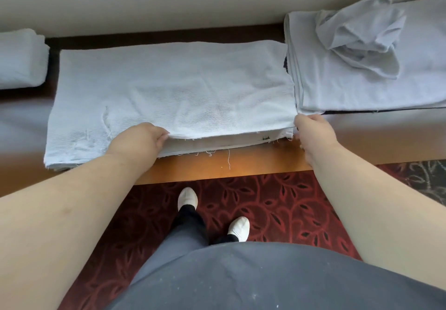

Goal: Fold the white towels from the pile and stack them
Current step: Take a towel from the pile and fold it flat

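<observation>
Towel lies spread flat across the middle of the wooden counter, its near edge lifted slightly; left hand grips that near edge, fingers curled round the hem; right hand pinches the near right corner, fingers tucked at the cloth's edge; stack of flat towels sits just right, touching it, with a crumpled towel on top; folded towels rest at far left; red patterned carpet lies below.
</observation>
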A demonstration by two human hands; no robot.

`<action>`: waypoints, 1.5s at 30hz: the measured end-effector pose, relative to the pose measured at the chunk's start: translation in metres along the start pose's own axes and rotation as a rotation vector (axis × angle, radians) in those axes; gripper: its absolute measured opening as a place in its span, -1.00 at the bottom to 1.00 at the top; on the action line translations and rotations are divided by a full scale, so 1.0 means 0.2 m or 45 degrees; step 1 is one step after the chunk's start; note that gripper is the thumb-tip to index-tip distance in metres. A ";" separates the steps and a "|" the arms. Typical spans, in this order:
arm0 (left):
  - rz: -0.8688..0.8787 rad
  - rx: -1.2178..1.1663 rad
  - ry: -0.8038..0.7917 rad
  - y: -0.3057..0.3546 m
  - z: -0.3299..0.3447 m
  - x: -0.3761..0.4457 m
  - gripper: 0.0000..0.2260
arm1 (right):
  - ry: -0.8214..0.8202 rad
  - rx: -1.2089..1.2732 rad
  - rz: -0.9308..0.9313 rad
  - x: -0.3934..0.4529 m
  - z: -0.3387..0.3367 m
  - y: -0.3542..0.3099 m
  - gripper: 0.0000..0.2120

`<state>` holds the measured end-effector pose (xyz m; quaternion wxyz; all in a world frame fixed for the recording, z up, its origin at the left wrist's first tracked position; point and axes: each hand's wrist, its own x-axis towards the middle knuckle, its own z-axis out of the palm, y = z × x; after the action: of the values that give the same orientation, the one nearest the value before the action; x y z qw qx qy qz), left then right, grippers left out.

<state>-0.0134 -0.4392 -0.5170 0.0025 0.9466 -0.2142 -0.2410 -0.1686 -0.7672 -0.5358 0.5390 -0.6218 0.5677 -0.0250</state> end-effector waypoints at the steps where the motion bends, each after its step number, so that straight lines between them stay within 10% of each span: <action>1: -0.011 0.018 -0.007 0.01 -0.02 -0.01 -0.69 | 0.011 0.040 0.030 -0.01 0.00 -0.01 -0.78; 12: -0.024 -0.310 0.443 -0.08 -0.21 0.09 -0.80 | -0.041 0.690 -0.056 -0.10 0.04 -0.27 -0.73; 20: 0.123 0.085 0.391 -0.32 -0.39 0.27 -0.85 | -0.033 1.151 0.017 -0.02 0.10 -0.59 -0.77; 28: -0.318 0.120 0.321 -0.71 -0.75 0.52 -0.75 | 0.085 1.053 -0.049 0.12 0.22 -0.89 -0.79; 45: -0.184 -0.290 0.404 -0.73 -0.67 0.84 -0.61 | -0.120 0.017 -0.280 0.25 0.61 -0.95 -0.60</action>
<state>0.2404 -0.3877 -0.4911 0.1259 0.9792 -0.1141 -0.1109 0.0561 -0.7686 -0.4839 0.5632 -0.6771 0.4700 -0.0587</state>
